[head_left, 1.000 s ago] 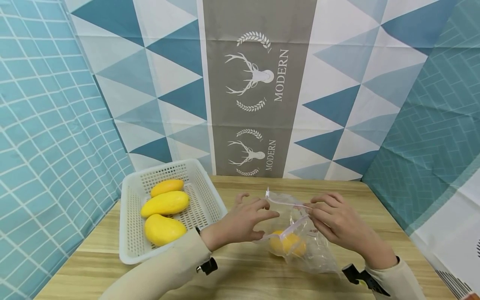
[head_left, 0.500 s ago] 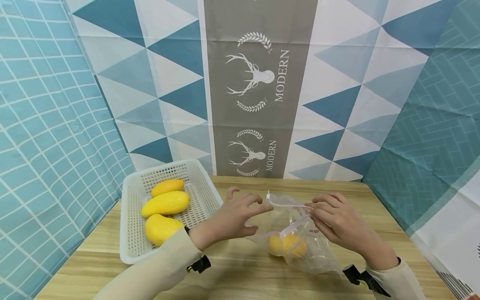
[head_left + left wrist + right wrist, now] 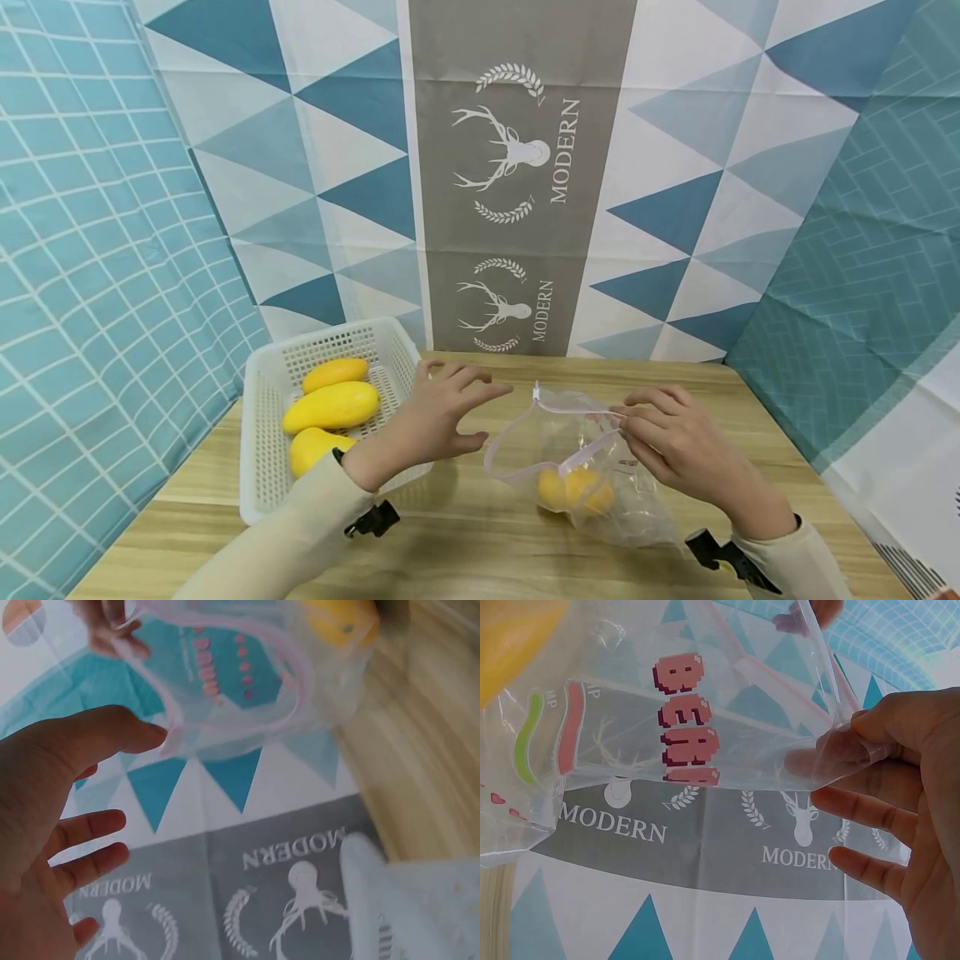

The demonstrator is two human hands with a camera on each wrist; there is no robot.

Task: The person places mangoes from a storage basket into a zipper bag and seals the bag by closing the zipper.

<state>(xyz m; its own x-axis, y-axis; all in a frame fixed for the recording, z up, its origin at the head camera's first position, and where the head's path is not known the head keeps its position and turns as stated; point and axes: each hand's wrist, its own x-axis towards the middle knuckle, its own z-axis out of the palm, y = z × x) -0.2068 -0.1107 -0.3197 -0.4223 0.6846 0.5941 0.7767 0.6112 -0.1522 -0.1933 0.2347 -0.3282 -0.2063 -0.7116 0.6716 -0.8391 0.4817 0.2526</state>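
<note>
1. Four mangoes: three in the basket (image 3: 332, 373) (image 3: 330, 407) (image 3: 311, 446), one in the bag (image 3: 573, 490).
2. One white basket (image 3: 258, 467).
3. One clear zip bag (image 3: 592, 467).
4. Two hands: left hand (image 3: 431, 421), right hand (image 3: 675, 446).

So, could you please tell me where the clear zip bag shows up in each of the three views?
Head: clear zip bag lies centre-right on the table, its rim pinched by the right hand.
Left wrist: top centre.
Right wrist: fills the upper left.
Shared landmark: the yellow mango inside.

Wooden table (image 3: 480, 550) against blue patterned cloth walls (image 3: 112, 208)
</note>
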